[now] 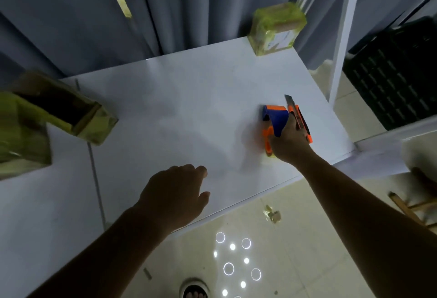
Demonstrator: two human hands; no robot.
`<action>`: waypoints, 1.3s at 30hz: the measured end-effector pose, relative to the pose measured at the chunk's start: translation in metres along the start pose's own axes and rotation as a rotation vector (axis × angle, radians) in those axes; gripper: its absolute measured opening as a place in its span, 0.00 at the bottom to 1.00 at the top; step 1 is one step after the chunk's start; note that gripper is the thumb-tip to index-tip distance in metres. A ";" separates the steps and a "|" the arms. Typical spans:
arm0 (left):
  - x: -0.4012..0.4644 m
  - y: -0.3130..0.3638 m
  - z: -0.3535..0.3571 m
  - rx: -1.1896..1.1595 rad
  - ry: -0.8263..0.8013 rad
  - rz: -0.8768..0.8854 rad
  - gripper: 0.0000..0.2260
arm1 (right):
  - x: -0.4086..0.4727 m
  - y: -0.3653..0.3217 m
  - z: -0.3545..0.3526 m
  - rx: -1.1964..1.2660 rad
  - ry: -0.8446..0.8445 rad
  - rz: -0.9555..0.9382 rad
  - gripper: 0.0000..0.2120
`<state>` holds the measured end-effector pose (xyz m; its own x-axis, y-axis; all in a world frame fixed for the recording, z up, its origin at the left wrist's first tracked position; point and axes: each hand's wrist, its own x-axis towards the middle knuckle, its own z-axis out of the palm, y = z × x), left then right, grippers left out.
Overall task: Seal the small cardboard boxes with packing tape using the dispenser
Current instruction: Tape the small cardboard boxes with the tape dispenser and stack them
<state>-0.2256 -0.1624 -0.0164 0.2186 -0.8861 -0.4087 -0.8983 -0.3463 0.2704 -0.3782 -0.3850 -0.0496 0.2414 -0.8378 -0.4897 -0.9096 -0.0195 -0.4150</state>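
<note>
On the white table [179, 99], my right hand [289, 142] grips the orange-and-blue tape dispenser [275, 120] near the right edge. Its fingers also touch an orange utility knife [300, 118] with its blade out, lying right beside the dispenser. My left hand [177, 193] hovers over the table's front edge, fingers loosely apart, holding nothing. An open cardboard box [68, 110] wrapped in yellowish tape lies tilted at the left. Another taped box [21, 136] sits at the far left edge. A third box [275, 29], fully taped, stands at the table's back right corner.
Grey curtains [94, 13] hang behind the table. A black crate [395, 73] sits on the floor to the right, past a white post [343, 37]. A scrap of tape and cardboard [273, 213] lies on the tiled floor below the front edge.
</note>
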 end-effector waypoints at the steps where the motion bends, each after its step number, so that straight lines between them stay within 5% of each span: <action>1: -0.004 -0.004 0.001 -0.015 0.005 -0.010 0.22 | -0.003 -0.001 0.001 -0.006 0.007 -0.020 0.32; 7: -0.040 -0.034 -0.002 -0.078 0.045 -0.068 0.20 | -0.033 -0.021 0.013 -0.031 0.152 -0.180 0.25; 14: -0.099 -0.077 -0.006 -0.111 0.078 -0.148 0.20 | -0.084 -0.063 0.026 0.030 0.086 -0.349 0.19; 39: -0.411 -0.281 0.052 -0.451 0.198 -0.587 0.19 | -0.417 -0.248 0.222 0.064 -0.619 -0.618 0.24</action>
<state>-0.0830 0.3153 0.0299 0.7142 -0.5422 -0.4428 -0.3808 -0.8317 0.4041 -0.1784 0.0903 0.0876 0.8416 -0.2403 -0.4838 -0.5394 -0.3256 -0.7765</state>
